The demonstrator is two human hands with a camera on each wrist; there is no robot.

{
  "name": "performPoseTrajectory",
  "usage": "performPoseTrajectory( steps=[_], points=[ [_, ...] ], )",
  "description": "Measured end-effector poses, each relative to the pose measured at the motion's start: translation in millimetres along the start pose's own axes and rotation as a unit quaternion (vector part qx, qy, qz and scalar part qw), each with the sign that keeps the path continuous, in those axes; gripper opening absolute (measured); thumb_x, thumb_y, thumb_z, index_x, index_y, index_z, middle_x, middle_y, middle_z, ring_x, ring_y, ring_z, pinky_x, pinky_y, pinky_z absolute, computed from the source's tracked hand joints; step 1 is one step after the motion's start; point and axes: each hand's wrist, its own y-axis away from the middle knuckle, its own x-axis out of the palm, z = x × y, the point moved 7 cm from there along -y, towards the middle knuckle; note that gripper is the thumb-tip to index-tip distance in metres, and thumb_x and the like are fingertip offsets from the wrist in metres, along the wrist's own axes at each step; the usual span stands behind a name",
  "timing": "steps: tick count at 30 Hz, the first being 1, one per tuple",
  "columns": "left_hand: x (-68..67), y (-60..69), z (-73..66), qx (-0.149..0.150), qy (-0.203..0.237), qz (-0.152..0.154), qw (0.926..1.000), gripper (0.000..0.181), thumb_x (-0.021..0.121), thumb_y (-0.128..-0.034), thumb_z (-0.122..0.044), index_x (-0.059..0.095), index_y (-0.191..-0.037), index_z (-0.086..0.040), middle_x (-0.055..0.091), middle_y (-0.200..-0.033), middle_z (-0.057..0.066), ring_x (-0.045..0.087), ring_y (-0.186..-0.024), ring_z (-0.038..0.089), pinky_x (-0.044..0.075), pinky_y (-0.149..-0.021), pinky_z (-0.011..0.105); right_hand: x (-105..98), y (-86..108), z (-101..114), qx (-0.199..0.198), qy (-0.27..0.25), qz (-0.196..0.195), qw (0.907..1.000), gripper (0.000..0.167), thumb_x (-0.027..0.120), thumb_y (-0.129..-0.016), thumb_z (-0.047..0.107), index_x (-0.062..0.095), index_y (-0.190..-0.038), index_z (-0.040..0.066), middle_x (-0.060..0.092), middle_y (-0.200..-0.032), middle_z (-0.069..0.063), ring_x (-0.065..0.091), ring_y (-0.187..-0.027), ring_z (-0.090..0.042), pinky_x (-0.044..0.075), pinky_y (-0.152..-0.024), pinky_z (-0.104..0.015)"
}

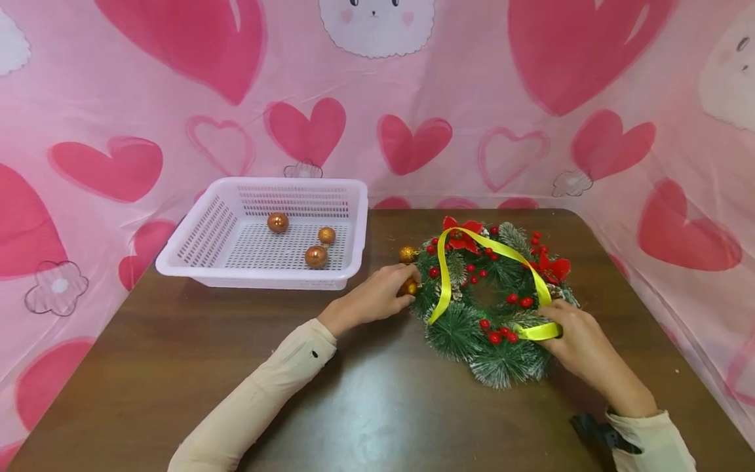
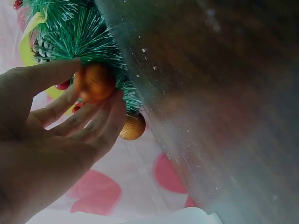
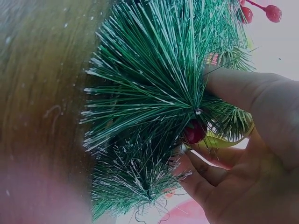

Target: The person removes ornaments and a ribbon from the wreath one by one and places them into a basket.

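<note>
A green wreath (image 1: 453,331) with frosted tips, red berries, red flowers and pine cones lies on the table's right half. A yellow ribbon (image 1: 444,269) loops over it. At the wreath's left edge my left hand (image 1: 377,293) pinches a shiny copper bauble (image 2: 96,83) between thumb and fingers, beside the needles. Just behind that one, a gold glittery bauble (image 1: 407,254) sits against the same edge. My right hand (image 1: 580,341) grips the wreath's right side near the ribbon; in the right wrist view, needles (image 3: 149,93) partly hide its fingertips.
A white perforated basket (image 1: 259,274) stands at the back left, with three copper and gold baubles (image 1: 316,256) inside. Brown wooden table (image 1: 366,406) lies beneath everything. Behind it hangs a pink cloth (image 1: 460,85) with hearts. A dark strap (image 1: 601,432) is near the right wrist.
</note>
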Motion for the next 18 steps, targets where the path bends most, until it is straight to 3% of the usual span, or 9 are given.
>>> performPoseTrajectory(
  steps=[10, 18],
  points=[
    [0.7, -3.1, -1.4, 0.018, -0.011, -0.002, 0.9998, 0.021, 0.071, -0.0920, -0.014, 0.062, -0.110, -0.009, 0.065, -0.100, 0.003, 0.059, -0.088, 0.014, 0.051, -0.077, 0.029, -2.3, 2.6, -1.3, 0.005, 0.007, -0.005, 0.9999, 0.036, 0.087, -0.061, -0.006, 0.071, -0.093, -0.005, 0.066, -0.095, -0.017, 0.064, -0.081, -0.035, 0.051, -0.070, -0.054],
    [-8.0, 0.1, -7.2, 0.022, -0.018, -0.031, 0.9991, 0.023, 0.069, -0.0928, -0.012, 0.067, -0.115, -0.008, 0.066, -0.109, 0.005, 0.061, -0.094, 0.015, 0.053, -0.082, 0.031, 0.2, 3.2, -1.1, 0.006, 0.003, -0.006, 1.0000, 0.036, 0.087, -0.061, -0.006, 0.071, -0.093, -0.006, 0.066, -0.095, -0.018, 0.064, -0.081, -0.035, 0.051, -0.070, -0.054]
  ],
)
